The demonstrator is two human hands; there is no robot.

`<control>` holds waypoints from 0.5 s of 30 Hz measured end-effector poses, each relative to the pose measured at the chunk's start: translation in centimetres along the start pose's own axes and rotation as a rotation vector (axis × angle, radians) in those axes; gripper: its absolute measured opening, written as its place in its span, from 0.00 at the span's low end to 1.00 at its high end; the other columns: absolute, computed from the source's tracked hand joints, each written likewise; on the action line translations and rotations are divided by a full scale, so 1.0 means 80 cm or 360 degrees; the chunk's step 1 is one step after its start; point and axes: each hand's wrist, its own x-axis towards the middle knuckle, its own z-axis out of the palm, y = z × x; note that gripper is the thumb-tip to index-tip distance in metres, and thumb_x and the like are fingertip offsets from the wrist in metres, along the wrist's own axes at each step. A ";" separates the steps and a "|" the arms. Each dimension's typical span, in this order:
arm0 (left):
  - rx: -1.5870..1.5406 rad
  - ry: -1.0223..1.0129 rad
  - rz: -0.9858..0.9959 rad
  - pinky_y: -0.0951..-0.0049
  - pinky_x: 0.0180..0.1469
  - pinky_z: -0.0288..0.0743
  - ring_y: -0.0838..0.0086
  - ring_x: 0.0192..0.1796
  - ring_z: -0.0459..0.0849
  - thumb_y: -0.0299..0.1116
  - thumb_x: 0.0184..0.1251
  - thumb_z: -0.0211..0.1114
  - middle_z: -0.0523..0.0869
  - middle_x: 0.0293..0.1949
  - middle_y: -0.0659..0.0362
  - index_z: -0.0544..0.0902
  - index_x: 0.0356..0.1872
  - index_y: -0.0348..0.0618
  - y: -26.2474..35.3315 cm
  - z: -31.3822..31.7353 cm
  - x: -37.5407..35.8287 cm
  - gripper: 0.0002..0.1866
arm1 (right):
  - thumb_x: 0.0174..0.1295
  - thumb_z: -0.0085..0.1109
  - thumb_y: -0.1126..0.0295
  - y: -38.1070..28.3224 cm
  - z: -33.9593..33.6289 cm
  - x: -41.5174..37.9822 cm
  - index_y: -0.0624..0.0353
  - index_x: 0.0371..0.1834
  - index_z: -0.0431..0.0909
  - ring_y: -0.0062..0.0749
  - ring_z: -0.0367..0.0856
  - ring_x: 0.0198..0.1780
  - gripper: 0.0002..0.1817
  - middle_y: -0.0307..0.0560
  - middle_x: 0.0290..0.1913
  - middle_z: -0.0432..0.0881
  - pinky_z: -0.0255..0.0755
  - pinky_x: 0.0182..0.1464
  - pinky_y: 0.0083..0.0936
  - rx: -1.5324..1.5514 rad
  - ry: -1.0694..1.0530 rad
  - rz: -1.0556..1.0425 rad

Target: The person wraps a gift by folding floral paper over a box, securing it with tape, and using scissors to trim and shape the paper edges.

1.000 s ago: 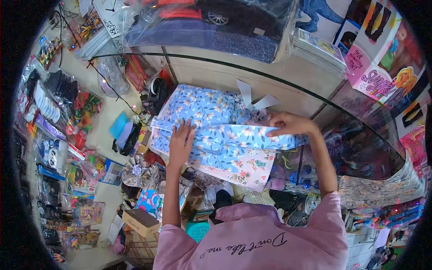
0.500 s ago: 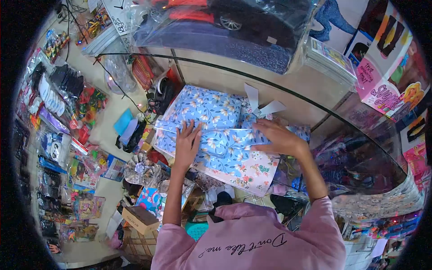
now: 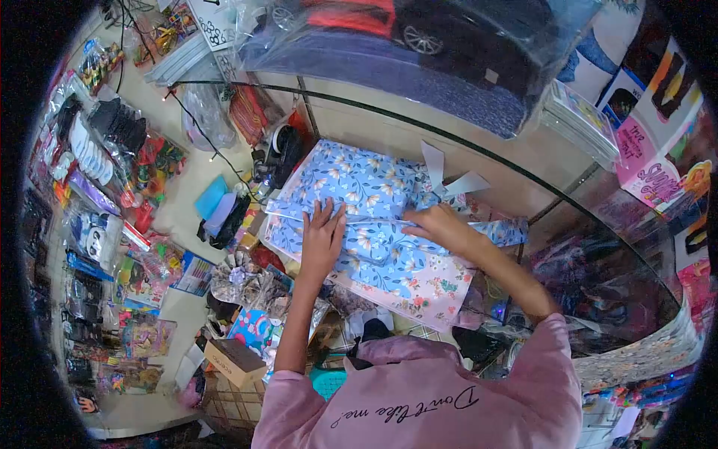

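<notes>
Blue floral wrapping paper (image 3: 351,172) lies in front of me, folded around something flat, with a crease running across its middle. My left hand (image 3: 323,238) presses flat on the fold, fingers spread. At the right part of the fold, my right hand (image 3: 441,228) has its fingers bent and drawn together on the paper's edge. Beneath is a pink floral sheet (image 3: 430,288), showing along the near side. Just beyond my right hand two white strips (image 3: 464,184) stick up in a V.
A curved dark glass edge (image 3: 449,138) runs behind the work. Beyond it lies a plastic-wrapped toy car box (image 3: 419,67). Packaged goods (image 3: 97,194) crowd the left side. A small brown box (image 3: 235,361) and grey bows (image 3: 247,280) sit near my left arm.
My right hand has moved left along the fold, and its fingers have drawn together. My left hand stays on the paper. The whole view has shifted slightly.
</notes>
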 end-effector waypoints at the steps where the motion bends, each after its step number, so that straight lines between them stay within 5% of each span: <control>1: -0.0001 0.0017 -0.0003 0.38 0.72 0.41 0.41 0.72 0.59 0.42 0.76 0.48 0.70 0.67 0.42 0.77 0.62 0.46 0.000 0.001 0.001 0.21 | 0.61 0.61 0.61 0.002 0.007 -0.004 0.55 0.46 0.80 0.54 0.81 0.29 0.14 0.50 0.30 0.83 0.76 0.37 0.43 -0.0122 0.0096 -0.0101; 3: -0.0010 0.0034 -0.0008 0.38 0.72 0.41 0.41 0.72 0.59 0.42 0.76 0.49 0.70 0.67 0.42 0.77 0.62 0.46 0.001 0.001 0.001 0.21 | 0.60 0.59 0.64 0.000 0.017 -0.012 0.55 0.46 0.79 0.52 0.81 0.27 0.13 0.49 0.30 0.83 0.76 0.35 0.43 -0.0364 0.0287 -0.0301; 4: -0.0016 0.0035 -0.0009 0.38 0.72 0.40 0.41 0.72 0.60 0.42 0.75 0.50 0.70 0.67 0.42 0.78 0.62 0.46 0.002 0.000 0.001 0.21 | 0.62 0.61 0.62 -0.007 0.017 -0.016 0.56 0.46 0.81 0.45 0.84 0.33 0.14 0.46 0.35 0.86 0.77 0.39 0.38 -0.0450 0.0200 -0.0130; 10: 0.0115 0.0090 -0.0044 0.39 0.73 0.35 0.43 0.72 0.62 0.44 0.71 0.56 0.71 0.66 0.42 0.81 0.59 0.46 -0.002 -0.022 -0.007 0.21 | 0.61 0.55 0.71 -0.042 -0.005 -0.016 0.55 0.60 0.75 0.49 0.85 0.39 0.21 0.53 0.49 0.83 0.79 0.43 0.41 0.0227 0.0180 -0.0233; 15: 0.0335 0.0146 0.0007 0.39 0.73 0.32 0.46 0.71 0.63 0.39 0.66 0.59 0.70 0.66 0.42 0.78 0.60 0.45 -0.012 -0.039 -0.012 0.22 | 0.63 0.52 0.74 -0.047 0.000 0.011 0.56 0.61 0.74 0.49 0.84 0.44 0.21 0.55 0.51 0.82 0.79 0.44 0.39 0.0261 0.0136 -0.0239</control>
